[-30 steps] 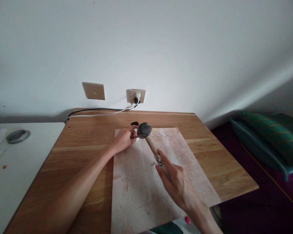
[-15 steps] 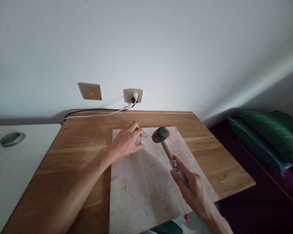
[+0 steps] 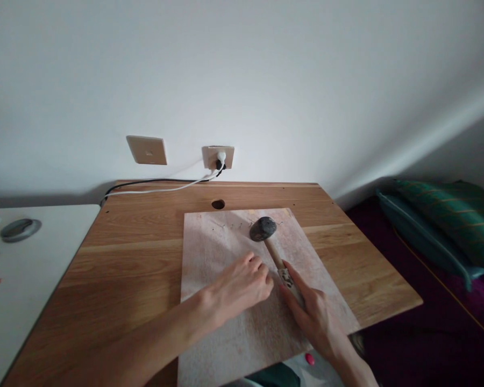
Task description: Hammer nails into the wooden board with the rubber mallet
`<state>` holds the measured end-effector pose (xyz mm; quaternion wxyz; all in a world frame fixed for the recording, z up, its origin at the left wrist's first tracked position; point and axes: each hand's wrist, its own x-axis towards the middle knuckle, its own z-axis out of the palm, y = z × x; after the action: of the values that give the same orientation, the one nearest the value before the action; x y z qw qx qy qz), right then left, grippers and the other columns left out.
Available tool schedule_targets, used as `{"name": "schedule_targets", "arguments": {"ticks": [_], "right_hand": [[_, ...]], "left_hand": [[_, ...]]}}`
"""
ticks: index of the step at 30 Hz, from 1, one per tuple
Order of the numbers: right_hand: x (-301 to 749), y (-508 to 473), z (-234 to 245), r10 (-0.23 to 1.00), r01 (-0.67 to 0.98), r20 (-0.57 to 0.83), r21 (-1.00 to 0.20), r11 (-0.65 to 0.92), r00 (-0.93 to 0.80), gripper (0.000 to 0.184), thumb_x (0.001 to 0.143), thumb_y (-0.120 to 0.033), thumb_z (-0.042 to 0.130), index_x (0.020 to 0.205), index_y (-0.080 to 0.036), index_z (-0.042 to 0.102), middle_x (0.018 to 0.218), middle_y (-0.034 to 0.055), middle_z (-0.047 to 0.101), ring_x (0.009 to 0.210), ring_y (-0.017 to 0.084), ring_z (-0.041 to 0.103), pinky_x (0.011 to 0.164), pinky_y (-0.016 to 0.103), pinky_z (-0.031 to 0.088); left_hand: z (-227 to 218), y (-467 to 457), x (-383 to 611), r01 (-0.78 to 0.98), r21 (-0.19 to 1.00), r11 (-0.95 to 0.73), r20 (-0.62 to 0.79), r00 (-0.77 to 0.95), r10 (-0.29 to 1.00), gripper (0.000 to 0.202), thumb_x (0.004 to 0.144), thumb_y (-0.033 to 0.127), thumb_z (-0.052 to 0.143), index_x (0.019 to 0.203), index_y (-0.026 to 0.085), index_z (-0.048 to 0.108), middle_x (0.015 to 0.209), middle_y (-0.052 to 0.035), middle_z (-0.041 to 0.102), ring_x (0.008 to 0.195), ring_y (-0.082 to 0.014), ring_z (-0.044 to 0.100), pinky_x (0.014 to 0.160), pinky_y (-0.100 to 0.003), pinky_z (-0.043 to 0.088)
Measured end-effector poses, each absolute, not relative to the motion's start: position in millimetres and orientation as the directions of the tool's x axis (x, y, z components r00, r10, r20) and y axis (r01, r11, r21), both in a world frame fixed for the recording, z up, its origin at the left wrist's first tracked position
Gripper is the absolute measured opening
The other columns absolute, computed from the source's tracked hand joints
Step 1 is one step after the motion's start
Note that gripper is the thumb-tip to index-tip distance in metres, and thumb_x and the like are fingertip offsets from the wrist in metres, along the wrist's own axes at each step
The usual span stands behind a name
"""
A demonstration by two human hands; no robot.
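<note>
A pale pinkish board (image 3: pixel 218 258) lies on a wooden desk (image 3: pixel 137 252). My right hand (image 3: pixel 312 314) is closed round the wooden handle of a hammer (image 3: pixel 269 242) whose dark head rests on the board near its far edge. My left hand (image 3: pixel 240 285) hovers over the board's middle, fingers curled, right beside the hammer handle; whether it holds anything I cannot make out. A row of small nails or marks (image 3: pixel 229 224) shows near the board's far edge.
A cable hole (image 3: pixel 218 204) sits in the desk behind the board. Cables (image 3: pixel 157 188) run to a wall socket (image 3: pixel 218 157). A white table (image 3: pixel 20 269) with a round grey object (image 3: pixel 20 228) stands left. A green cushion (image 3: pixel 447 226) lies right.
My left hand left the far edge of the board and drew back to its middle, next to the hammer handle. The hammer head dropped onto the board.
</note>
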<state>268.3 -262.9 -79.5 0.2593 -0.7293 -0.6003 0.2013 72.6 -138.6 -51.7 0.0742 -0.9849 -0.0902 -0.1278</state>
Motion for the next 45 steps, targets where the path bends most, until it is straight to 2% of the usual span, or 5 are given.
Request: {"name": "schedule_targets", "arguments": {"ticks": [3, 8, 11, 24, 45], "right_hand": [[267.5, -263.3, -78.3, 0.979, 0.774, 0.016, -0.616, -0.149, 0.201, 0.066, 0.106, -0.046, 0.044, 0.155, -0.003, 0.053, 0.084, 0.0112, 0.082, 0.069, 0.026, 0.080, 0.065, 0.031, 0.060], [268.6, -262.9, -81.3, 0.980, 0.783, 0.007, -0.603, -0.155, 0.200, 0.066, 0.106, -0.047, 0.043, 0.156, -0.005, 0.053, 0.083, 0.0111, 0.082, 0.067, 0.026, 0.078, 0.067, 0.033, 0.061], [269.8, -262.8, -85.8, 0.978, 0.775, 0.021, -0.613, -0.152, 0.208, 0.065, 0.106, -0.048, 0.044, 0.155, -0.007, 0.054, 0.083, 0.0113, 0.081, 0.072, 0.027, 0.080, 0.067, 0.033, 0.060], [267.9, -261.9, -82.8, 0.979, 0.746, 0.024, -0.651, -0.139, 0.204, 0.063, 0.106, -0.044, 0.044, 0.155, -0.007, 0.055, 0.076, 0.0084, 0.078, 0.065, 0.025, 0.076, 0.066, 0.033, 0.059], [266.4, -261.7, -81.7, 0.981, 0.743, 0.031, -0.657, -0.125, 0.193, 0.063, 0.107, -0.046, 0.043, 0.155, -0.007, 0.053, 0.078, 0.0075, 0.077, 0.068, 0.024, 0.075, 0.066, 0.031, 0.057]], "left_hand": [[-46.4, -100.0, 52.9, 0.204, 0.079, -0.976, 0.314, 0.924, 0.219, 0.013, 0.089, 0.006, 0.068, 0.088, 0.019, 0.072, 0.087, -0.0032, 0.073, 0.082, -0.0196, 0.070, 0.081, -0.034, 0.052], [-58.7, -24.6, 6.2, 0.411, 0.613, -0.675, 0.356, 0.619, 0.700, 0.018, 0.088, 0.010, 0.063, 0.096, 0.021, 0.074, 0.089, -0.0002, 0.076, 0.077, -0.0154, 0.069, 0.074, -0.027, 0.051], [-79.0, -10.8, -9.2, 0.438, 0.716, -0.544, 0.353, 0.445, 0.823, 0.014, 0.085, 0.015, 0.065, 0.093, 0.021, 0.074, 0.081, 0.0014, 0.075, 0.070, -0.0139, 0.066, 0.069, -0.025, 0.049], [-116.8, -27.7, -9.2, 0.341, 0.768, -0.542, 0.408, 0.392, 0.825, 0.012, 0.085, 0.021, 0.063, 0.092, 0.022, 0.073, 0.088, -0.0007, 0.077, 0.072, -0.0146, 0.066, 0.073, -0.027, 0.054], [-109.4, -26.5, -5.4, 0.332, 0.731, -0.596, 0.390, 0.513, 0.764, 0.004, 0.087, 0.017, 0.064, 0.087, 0.020, 0.067, 0.081, 0.0013, 0.068, 0.072, -0.0136, 0.061, 0.072, -0.026, 0.048]]}}
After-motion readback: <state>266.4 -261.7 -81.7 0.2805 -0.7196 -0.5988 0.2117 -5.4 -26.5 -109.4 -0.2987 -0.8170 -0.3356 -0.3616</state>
